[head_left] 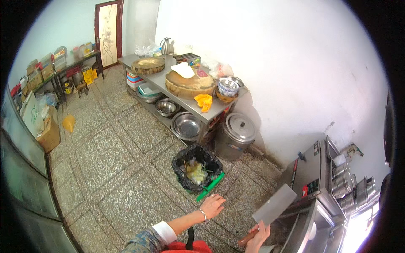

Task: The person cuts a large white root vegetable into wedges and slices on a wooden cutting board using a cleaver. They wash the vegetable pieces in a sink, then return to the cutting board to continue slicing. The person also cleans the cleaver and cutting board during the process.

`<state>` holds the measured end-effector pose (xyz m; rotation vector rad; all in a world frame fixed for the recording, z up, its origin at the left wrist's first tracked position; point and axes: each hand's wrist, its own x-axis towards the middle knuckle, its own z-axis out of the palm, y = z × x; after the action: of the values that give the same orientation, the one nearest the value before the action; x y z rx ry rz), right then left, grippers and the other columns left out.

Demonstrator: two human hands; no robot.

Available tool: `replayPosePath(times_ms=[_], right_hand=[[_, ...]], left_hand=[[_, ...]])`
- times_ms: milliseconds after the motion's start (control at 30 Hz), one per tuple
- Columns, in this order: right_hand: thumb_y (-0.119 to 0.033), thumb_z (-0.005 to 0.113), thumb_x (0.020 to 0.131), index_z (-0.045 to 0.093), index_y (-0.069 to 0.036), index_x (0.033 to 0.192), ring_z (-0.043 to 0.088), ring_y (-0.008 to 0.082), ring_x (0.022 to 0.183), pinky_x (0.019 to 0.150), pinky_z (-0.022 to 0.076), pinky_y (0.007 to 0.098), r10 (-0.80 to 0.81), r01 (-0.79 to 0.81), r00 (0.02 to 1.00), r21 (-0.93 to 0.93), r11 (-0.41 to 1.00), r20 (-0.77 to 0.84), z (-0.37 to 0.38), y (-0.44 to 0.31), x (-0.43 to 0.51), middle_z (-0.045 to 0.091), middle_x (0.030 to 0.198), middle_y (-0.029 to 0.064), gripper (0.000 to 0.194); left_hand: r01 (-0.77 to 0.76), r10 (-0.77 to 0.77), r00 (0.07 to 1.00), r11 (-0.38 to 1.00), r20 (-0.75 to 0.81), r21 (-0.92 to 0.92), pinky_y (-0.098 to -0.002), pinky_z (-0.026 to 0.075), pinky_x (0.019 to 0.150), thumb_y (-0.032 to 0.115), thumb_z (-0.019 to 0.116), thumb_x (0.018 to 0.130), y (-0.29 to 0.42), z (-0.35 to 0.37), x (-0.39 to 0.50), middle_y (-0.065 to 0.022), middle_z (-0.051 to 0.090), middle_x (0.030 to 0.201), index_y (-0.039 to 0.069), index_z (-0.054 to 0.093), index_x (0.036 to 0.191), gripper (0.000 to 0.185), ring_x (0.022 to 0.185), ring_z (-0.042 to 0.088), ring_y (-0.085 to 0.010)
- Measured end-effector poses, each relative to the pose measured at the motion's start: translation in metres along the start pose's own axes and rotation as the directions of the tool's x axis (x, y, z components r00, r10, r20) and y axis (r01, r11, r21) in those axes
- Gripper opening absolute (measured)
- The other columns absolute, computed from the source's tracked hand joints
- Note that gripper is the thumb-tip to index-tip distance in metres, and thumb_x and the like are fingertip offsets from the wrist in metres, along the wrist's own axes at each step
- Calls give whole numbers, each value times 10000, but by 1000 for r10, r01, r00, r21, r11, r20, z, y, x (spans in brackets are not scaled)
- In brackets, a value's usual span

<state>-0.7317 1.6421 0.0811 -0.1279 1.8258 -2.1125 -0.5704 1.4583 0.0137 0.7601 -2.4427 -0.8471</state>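
Note:
My right hand (260, 237) grips a Chinese cleaver (274, 205) where its wooden handle meets the blade. The broad rectangular blade points up and away to the right, beside the stainless steel equipment. Nothing is in my left hand (213, 205), which hangs in mid-air with its fingers loosely spread and a silver bangle at the wrist. Just beyond it on the floor stands a trash bin (180, 177) lined with a black bag. Pale food scraps (196, 173) lie inside, and a green bar (211, 186) runs along its near side.
A steel worktable (164, 80) against the wall holds two round wooden chopping blocks (190, 83), an orange cloth (204, 101) and stacked bowls (227, 86). Metal basins (186, 126) sit on its lower shelf. A lidded steel pot (235, 136) stands beside it; a steel cabinet (308, 167) is at right.

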Motion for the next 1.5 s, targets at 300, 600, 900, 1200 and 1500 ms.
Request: replayPosePath(times_ms=[300, 600, 900, 1200, 1500], right_hand=[[-81, 596, 895, 554, -8, 908, 542, 276, 540, 513, 455, 413, 14, 255, 955, -843, 474, 297, 182, 99, 56, 532, 621, 122, 85], [-156, 640, 800, 640, -14, 942, 645, 393, 753, 701, 510, 481, 176, 337, 922, -938, 76, 345, 327, 223, 69, 652, 797, 215, 201], [-162, 630, 862, 592, 10, 892, 598, 345, 735, 620, 479, 493, 51, 78, 995, -995, 69, 82, 452, 206, 101, 584, 789, 173, 179], [-89, 576, 881, 570, -17, 951, 453, 113, 447, 425, 373, 276, 36, -91, 983, -306, 948, -180, 646, 141, 58, 492, 618, 22, 101], [-109, 599, 906, 559, -5, 988, 510, 131, 495, 465, 444, 263, 109, -140, 980, 187, 972, 166, 845, 149, 122, 532, 653, 31, 139]], left_hand=[[297, -288, 930, 955, 227, -7, -434, 451, 959, 288, 652, 861, -214, -80, 21, -166, 573, 1244, 80, 569, 1257, 456, 1143, 531, -353], [529, -976, -169, -206, 136, -823, -399, 512, 685, 206, 651, 816, -487, -237, -327, -140, 680, 881, 43, 683, 1046, 283, 796, 632, -232], [873, -813, -403, -204, 420, 442, -399, 528, 780, 293, 557, 895, -621, -307, -279, -86, 692, 978, 88, 708, 1020, 284, 927, 649, -282], [602, -744, 629, 650, -226, -464, -318, 515, 821, 190, 635, 886, -766, -468, 225, -134, 697, 1009, 2, 648, 1120, 300, 917, 668, -211], [45, -34, 973, 998, -228, 45, -364, 497, 872, 134, 653, 863, -664, -551, 589, -167, 630, 1143, 23, 594, 1175, 336, 1027, 615, -307]])
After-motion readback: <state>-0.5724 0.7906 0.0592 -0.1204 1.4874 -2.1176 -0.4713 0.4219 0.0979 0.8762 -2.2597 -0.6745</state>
